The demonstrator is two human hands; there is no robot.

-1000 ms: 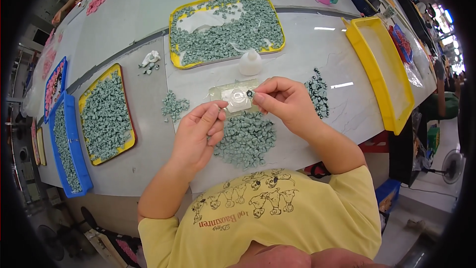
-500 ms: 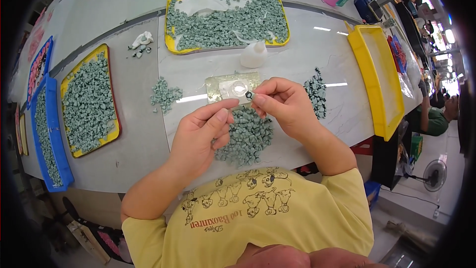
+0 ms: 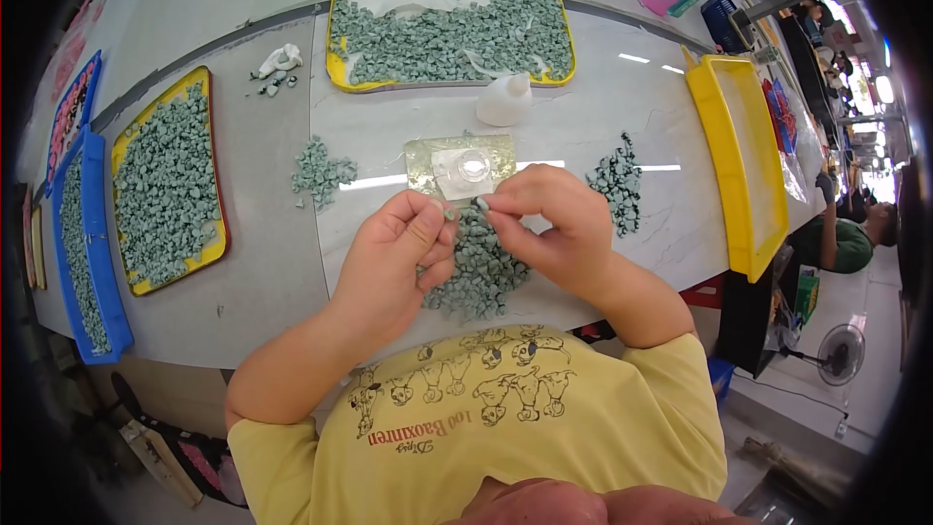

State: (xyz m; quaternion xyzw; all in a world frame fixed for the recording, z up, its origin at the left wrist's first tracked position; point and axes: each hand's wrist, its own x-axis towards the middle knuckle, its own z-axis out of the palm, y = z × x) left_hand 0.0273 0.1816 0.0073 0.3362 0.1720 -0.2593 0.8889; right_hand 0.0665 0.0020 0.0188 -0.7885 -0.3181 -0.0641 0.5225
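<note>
Between the thumb and forefinger of my left hand (image 3: 398, 238) is a small pale green piece (image 3: 450, 214). My right hand (image 3: 559, 224) pinches another small green piece with a dark edge (image 3: 481, 203), close to the first but apart from it. What the pieces are exactly is too small to tell. Under both hands lies a heap of small grey-green pieces (image 3: 481, 267). Just beyond the fingertips, a small clear round dish (image 3: 473, 168) sits on a white patch of a shiny greenish plate (image 3: 420, 151). Behind the plate stands a white squeeze bottle (image 3: 503, 102).
Smaller piles of pieces lie left (image 3: 321, 173) and right (image 3: 615, 185). Yellow-rimmed trays of pieces stand at the back (image 3: 573, 58) and left (image 3: 219, 248), beside a blue tray (image 3: 112, 321). A yellow bin (image 3: 709, 107) stands at right. A person in green (image 3: 853, 245) is farther right.
My left hand has taken up a small green piece and turned its fingers inward. My right hand has moved slightly left and lower, off the clear dish, with its piece still pinched.
</note>
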